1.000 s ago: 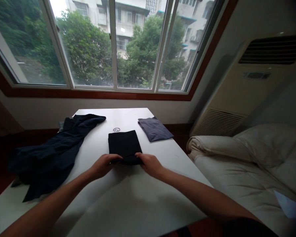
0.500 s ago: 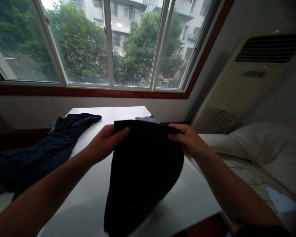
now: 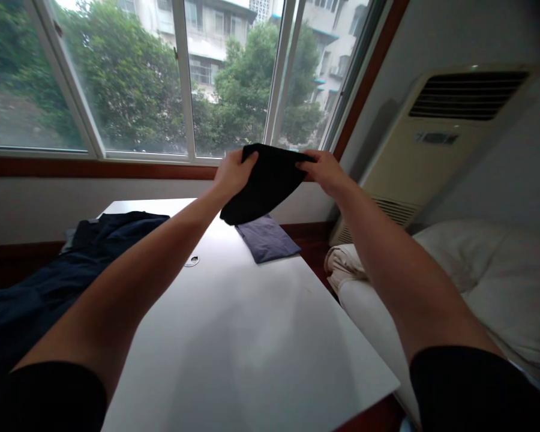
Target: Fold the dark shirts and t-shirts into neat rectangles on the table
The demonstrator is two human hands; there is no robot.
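A folded piece of black clothing (image 3: 270,185) hangs in the air between my hands, its lower edge in front of the far end of the table. My left hand (image 3: 234,174) pinches its upper left corner, thumb on the near side. At the upper right corner, my right hand (image 3: 323,169) grips it between thumb and fingers. Just below it, a folded grey-purple cloth (image 3: 270,239) lies flat on the white table (image 3: 252,336), near the right edge. What kind of garment the black one is, I cannot tell.
Dark blue clothing (image 3: 72,264) lies heaped at the left, over the table's edge. A round cable hole (image 3: 192,261) sits in the tabletop. To the right are a pale sofa (image 3: 486,258) and a standing air conditioner (image 3: 436,144). A window (image 3: 225,78) spans the far wall.
Both hands have carried the black clothing up and away toward the table's far end. The grey-purple cloth, mostly covered before, now shows. The view has shifted slightly to the right.
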